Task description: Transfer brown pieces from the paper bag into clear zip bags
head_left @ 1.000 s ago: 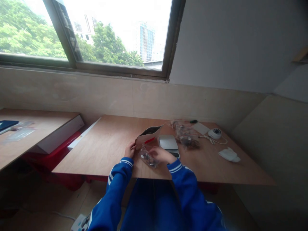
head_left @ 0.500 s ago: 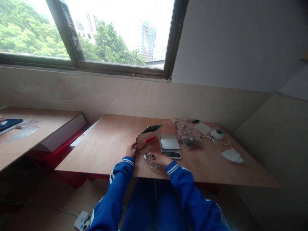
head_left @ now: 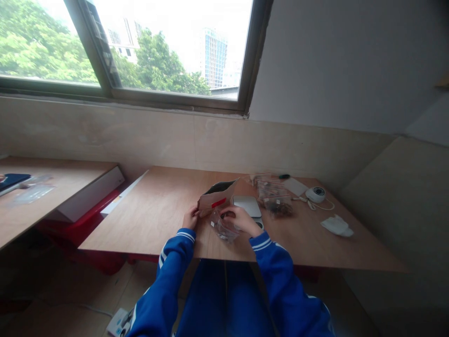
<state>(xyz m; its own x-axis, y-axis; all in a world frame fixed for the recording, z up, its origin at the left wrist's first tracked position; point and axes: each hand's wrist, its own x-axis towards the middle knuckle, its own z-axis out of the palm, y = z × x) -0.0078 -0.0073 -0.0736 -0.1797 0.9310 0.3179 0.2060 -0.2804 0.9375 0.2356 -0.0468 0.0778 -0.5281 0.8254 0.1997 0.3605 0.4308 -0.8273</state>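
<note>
A person in blue sleeves (head_left: 177,262) worked at a wooden desk (head_left: 154,201), the left hand's (head_left: 190,218) fingers clasped on the lower left corner of a brown pouch (head_left: 210,201), its mouth gaping above a red strip (head_left: 219,202). The right hand's (head_left: 241,219) fingers curled together at the upper edge of a clear bag (head_left: 224,231), which lay just in front of the pouch, near a scale (head_left: 247,205); whether they pinched plastic or a dark item could not be told. The step in hand appeared to be drawing something from the bag. The next move seemed to call for a sure right-hand pinch and a steady left hold on the open pouch.
</note>
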